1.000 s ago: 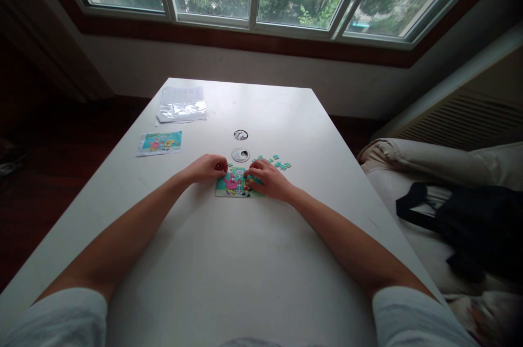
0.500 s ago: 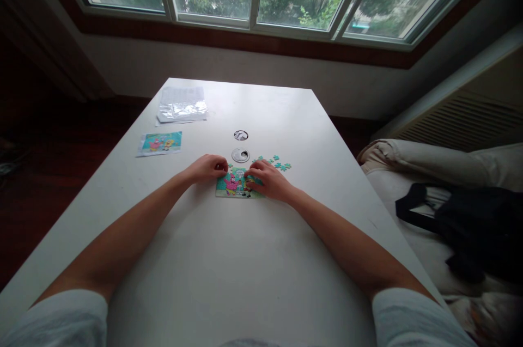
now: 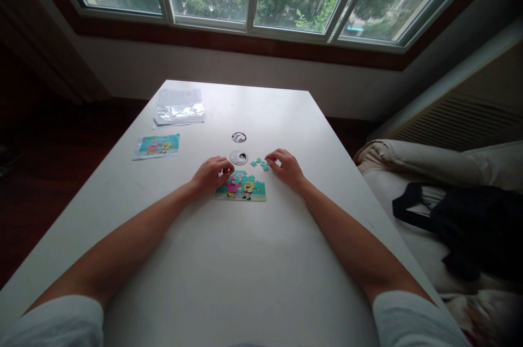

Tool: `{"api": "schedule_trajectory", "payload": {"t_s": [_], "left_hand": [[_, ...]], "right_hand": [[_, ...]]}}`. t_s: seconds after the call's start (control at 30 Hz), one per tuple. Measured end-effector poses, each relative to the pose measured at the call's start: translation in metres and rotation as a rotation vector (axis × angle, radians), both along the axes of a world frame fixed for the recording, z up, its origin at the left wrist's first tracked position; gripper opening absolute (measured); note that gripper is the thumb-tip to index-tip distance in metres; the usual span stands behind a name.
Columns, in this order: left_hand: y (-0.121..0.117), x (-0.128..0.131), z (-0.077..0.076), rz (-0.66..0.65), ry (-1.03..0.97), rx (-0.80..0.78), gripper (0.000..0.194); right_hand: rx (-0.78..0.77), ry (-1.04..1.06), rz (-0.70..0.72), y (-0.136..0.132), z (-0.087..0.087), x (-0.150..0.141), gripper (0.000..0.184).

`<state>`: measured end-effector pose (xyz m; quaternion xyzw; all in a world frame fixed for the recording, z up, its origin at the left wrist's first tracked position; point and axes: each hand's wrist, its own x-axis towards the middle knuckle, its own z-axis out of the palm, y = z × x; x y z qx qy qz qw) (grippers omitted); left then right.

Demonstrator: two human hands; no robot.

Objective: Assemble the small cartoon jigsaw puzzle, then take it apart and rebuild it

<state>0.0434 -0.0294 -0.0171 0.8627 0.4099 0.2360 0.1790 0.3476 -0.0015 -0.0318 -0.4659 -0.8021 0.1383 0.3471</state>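
Observation:
A partly assembled jigsaw puzzle (image 3: 245, 190) lies on the white table, showing a pink starfish and a yellow sponge character; its upper edge is uneven. My left hand (image 3: 212, 174) rests at its upper left corner, fingers curled and thumb close to them; whatever is between the tips is hidden. Just beyond the puzzle's upper right is a small cluster of loose teal puzzle pieces (image 3: 259, 163). At the cluster's right side, my right hand (image 3: 286, 167) has thumb and forefinger brought together on a piece, with some pieces possibly covered by the hand.
Two round metal-rimmed fittings, a nearer one (image 3: 239, 157) and a farther one (image 3: 239, 138), are set in the tabletop. Left of them lies a picture sheet (image 3: 157, 146) with the same characters. Behind it sits a clear plastic bag (image 3: 180, 107). Dark clothing (image 3: 482, 227) lies at right.
My right hand has moved off the puzzle to the right, onto the loose pieces, uncovering the puzzle's right side. The pieces now visible are bunched closer together. My left hand stays near the upper left corner.

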Motion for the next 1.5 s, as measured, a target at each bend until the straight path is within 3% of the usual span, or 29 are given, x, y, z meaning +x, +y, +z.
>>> {"api": "schedule_trajectory", "payload": {"t_s": [0.13,0.23,0.33,0.5,0.63,0.83,1.13,1.37,1.5], "left_hand": [[-0.01,0.01,0.001,-0.155,0.061,0.122,0.016],[-0.018,0.017,-0.002,-0.239,0.116,0.168,0.017],[-0.022,0.022,-0.005,-0.258,0.148,0.186,0.021],[-0.024,0.026,-0.005,-0.279,0.16,0.191,0.031],[-0.025,0.029,-0.004,-0.302,0.163,0.176,0.038],[-0.027,0.036,-0.005,-0.364,0.158,0.147,0.053],[-0.019,0.036,-0.009,-0.337,0.134,0.134,0.045],[-0.015,0.031,-0.007,-0.364,0.103,0.15,0.043],[-0.004,0.017,-0.009,-0.224,0.066,0.152,0.031]], "right_hand": [[0.079,-0.025,-0.099,0.005,-0.008,0.004,0.013],[0.092,-0.064,-0.085,0.0,-0.013,-0.007,0.017],[0.066,-0.186,-0.046,-0.004,-0.016,-0.017,0.023],[0.031,-0.225,-0.135,0.001,-0.021,-0.018,0.029],[0.026,-0.257,-0.06,0.008,-0.022,-0.013,0.039],[0.027,-0.249,-0.026,0.016,-0.022,-0.013,0.03],[-0.004,-0.199,-0.067,0.033,-0.021,-0.012,0.015],[0.041,-0.24,0.018,0.026,-0.017,-0.015,0.024],[0.03,-0.222,0.006,0.027,-0.019,-0.012,0.018]]}}
